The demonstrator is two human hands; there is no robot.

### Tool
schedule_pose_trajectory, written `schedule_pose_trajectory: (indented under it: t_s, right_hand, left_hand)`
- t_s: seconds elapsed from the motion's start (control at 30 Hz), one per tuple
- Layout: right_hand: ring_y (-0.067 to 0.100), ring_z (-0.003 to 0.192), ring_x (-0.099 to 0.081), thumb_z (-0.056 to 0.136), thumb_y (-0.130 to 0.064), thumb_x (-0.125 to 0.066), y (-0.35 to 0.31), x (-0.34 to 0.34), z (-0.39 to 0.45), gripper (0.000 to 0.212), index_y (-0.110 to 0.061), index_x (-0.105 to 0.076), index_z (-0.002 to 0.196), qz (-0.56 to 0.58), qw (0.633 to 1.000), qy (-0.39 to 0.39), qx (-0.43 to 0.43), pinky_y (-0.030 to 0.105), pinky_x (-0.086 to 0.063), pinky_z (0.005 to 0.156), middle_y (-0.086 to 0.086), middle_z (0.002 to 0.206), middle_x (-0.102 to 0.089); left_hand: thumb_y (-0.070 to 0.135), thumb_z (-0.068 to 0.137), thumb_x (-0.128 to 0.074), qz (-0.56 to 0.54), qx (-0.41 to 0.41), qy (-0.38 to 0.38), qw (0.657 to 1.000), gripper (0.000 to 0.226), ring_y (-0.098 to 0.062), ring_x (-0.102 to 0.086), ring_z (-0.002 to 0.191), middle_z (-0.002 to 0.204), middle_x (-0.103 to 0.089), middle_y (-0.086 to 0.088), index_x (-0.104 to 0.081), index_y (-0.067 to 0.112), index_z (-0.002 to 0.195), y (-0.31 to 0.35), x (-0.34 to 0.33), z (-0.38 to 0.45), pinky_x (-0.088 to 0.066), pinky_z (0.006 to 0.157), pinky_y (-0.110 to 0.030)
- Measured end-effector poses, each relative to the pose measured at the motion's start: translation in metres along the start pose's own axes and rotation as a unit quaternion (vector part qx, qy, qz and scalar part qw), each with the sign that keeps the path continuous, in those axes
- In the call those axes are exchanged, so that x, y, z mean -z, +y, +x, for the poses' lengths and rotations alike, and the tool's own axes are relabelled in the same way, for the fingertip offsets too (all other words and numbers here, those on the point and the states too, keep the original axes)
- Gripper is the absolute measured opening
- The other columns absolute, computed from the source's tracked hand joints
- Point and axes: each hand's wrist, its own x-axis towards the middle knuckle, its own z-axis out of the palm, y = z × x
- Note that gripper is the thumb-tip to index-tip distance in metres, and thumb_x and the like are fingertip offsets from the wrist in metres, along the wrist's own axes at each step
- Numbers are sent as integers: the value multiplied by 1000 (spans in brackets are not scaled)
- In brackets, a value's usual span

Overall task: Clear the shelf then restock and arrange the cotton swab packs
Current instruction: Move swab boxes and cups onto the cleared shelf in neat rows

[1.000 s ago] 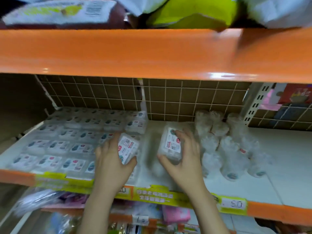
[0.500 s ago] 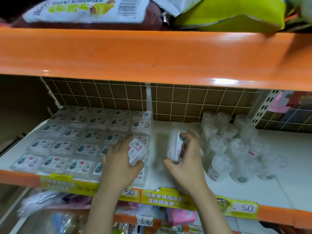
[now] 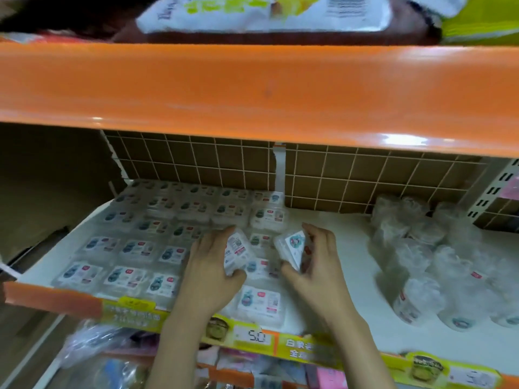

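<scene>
Packs: I hold one in each of my hands, left hand [image 3: 209, 272] on a pack [image 3: 237, 252], right hand [image 3: 314, 259] on another [image 3: 292, 248], both now tilted closer together above the shelf [image 3: 351, 313] grid's right column; placement looks imminent.

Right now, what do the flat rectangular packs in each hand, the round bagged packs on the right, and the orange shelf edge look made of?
Flat rectangular packs: likely clear rigid plastic with printed paper labels; contents show through. Round bagged packs: probably thin crinkly film; wrinkles and soft glare. Orange shelf edge: apparently glossy painted metal; sharp highlights.
</scene>
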Motion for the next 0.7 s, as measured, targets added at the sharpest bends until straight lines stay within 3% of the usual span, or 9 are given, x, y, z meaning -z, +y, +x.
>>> schedule_pose_trajectory:
  t_s: [0.07,0.2,0.3,0.43,0.6,0.7]
  right_hand:
    - [3,104,-44,62,-37,-57,-10,-20,6,63,-22,-45,122,-20,1000,5,17,7,-36,89,-6,115,-38]
    - [16,111,-47,64,-40,-52,-26,-70,15,65,-15,-51,124,-86,996,11,35,31,-40,91,-1,121,-47]
    - [14,114,-43,64,-39,-49,-43,-112,21,63,-15,-53,122,-98,994,8,41,30,-38,94,-1,124,-50]
    - [18,121,-43,67,-37,-48,-56,-146,22,62,-18,-52,126,-127,990,-11,59,31,-36,98,0,132,-48]
    - [22,121,-45,70,-40,-48,-61,-158,20,62,-16,-53,127,-166,985,1,45,34,-35,97,2,135,-48]
    - [25,122,-46,70,-41,-47,-62,-160,18,61,-18,-53,127,-188,982,7,27,36,-34,97,1,136,-48]
  left_hand:
    - [25,66,-61,-20,12,-15,1000,69,-31,-48,107,120,-47,-5,-47,23,134,-21,14,10,-47,84,-46]
    - [26,71,-68,50,2,-27,998,69,-26,-41,120,132,-48,-2,-46,28,136,-71,49,28,-38,99,-40]
    - [35,64,-57,68,-3,-45,997,72,-26,-43,122,134,-50,-1,-48,26,135,-112,76,38,-34,103,-37]
    - [26,61,-57,78,-22,-28,996,69,-29,-48,119,129,-54,-5,-55,19,129,-154,95,58,-31,101,-32]
    - [9,73,-57,53,-80,-56,994,64,-21,-25,139,142,-41,2,-47,20,135,-169,92,75,-9,111,-24]
    - [10,82,-54,95,-96,-85,987,62,-14,-13,144,151,-29,7,-39,27,140,-172,85,79,-1,117,-33]
